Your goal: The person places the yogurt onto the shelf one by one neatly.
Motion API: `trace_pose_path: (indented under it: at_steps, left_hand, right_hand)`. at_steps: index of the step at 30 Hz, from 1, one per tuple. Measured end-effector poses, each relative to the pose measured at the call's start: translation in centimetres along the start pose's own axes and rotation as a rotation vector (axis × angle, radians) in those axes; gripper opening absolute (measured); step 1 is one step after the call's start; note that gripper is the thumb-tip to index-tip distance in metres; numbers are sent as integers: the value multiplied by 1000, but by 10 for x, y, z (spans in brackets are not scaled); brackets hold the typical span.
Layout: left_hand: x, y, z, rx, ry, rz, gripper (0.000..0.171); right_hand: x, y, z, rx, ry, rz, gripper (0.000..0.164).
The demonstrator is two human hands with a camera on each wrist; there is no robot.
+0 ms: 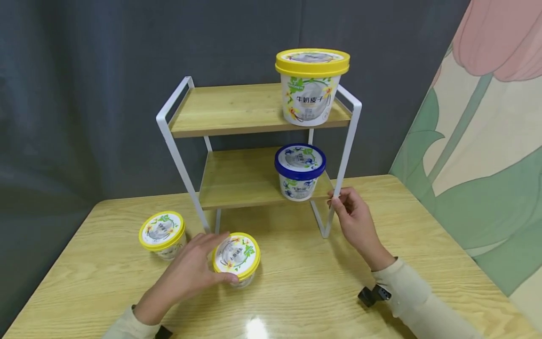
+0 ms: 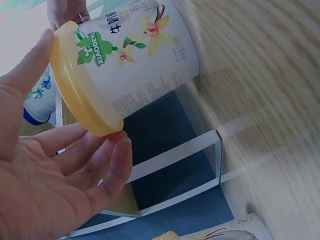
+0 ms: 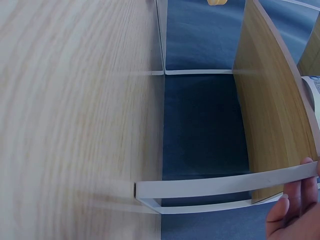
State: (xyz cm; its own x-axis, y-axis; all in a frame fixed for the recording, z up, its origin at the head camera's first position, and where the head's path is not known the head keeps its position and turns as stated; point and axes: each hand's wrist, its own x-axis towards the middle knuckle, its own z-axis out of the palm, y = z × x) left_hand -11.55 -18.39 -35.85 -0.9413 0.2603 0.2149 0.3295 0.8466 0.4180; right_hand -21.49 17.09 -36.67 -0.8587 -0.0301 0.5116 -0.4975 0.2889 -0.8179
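Observation:
My left hand (image 1: 192,263) grips a small white tub with a yellow lid (image 1: 236,255), thumb on one side of the lid and fingers on the other. In the left wrist view, the tub (image 2: 135,55) shows printed flowers, its base close to the tabletop. At the two-tier shelf rack (image 1: 262,129), my right hand (image 1: 355,221) pinches the right white metal leg near the lower board; the right wrist view shows fingers (image 3: 292,200) around that bar. Another yellow-lidded tub (image 1: 163,233) stands just left of my left hand.
A large yellow-lidded tub (image 1: 311,89) stands on the top board's right end. Below it, a blue-lidded tub (image 1: 298,172) sits on the lower board. Behind the wooden table (image 1: 296,301) hangs a dark curtain (image 1: 127,94); a flower-painted wall (image 1: 478,155) is at the right.

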Motion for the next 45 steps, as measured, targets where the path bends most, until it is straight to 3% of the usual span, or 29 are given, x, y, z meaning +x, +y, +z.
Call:
trace_pose_path:
  at_steps: [4, 11, 14, 18, 21, 24, 27, 32, 38, 45]
  left_hand:
    - [-1, 0, 4, -26, 8, -8, 92]
    - [2, -1, 16, -117, 30, 62, 90]
    - [2, -1, 18, -176, -7, 45, 93]
    - [2, -2, 18, -285, -96, -10, 111]
    - [2, -5, 20, -405, -150, -49, 124]
    - [1, -12, 22, -604, -207, -82, 128]
    - [-1, -18, 26, -807, -268, -138, 126]
    - [-4, -19, 34, -984, -335, -232, 111]
    - [-4, -15, 33, -1012, -321, -280, 105]
    - [-3, -14, 34, -1021, -303, -265, 99]
  right_hand:
    - [1, -1, 0, 4, -7, -4, 18]
    - [0, -1, 0, 15, -8, 8, 18]
    - [-1, -1, 0, 21, -8, 5, 19]
    - [0, 0, 0, 26, -10, -3, 19]
    - [0, 0, 0, 23, -6, -8, 18]
    - [0, 0, 1, 20, -7, -13, 18]
    - [0, 0, 1, 16, -8, -11, 18]
    - [-2, 1, 1, 11, -1, -7, 17]
    - [-2, 0, 1, 17, -7, -5, 18]
    - [-2, 1, 0, 20, -10, -6, 18]
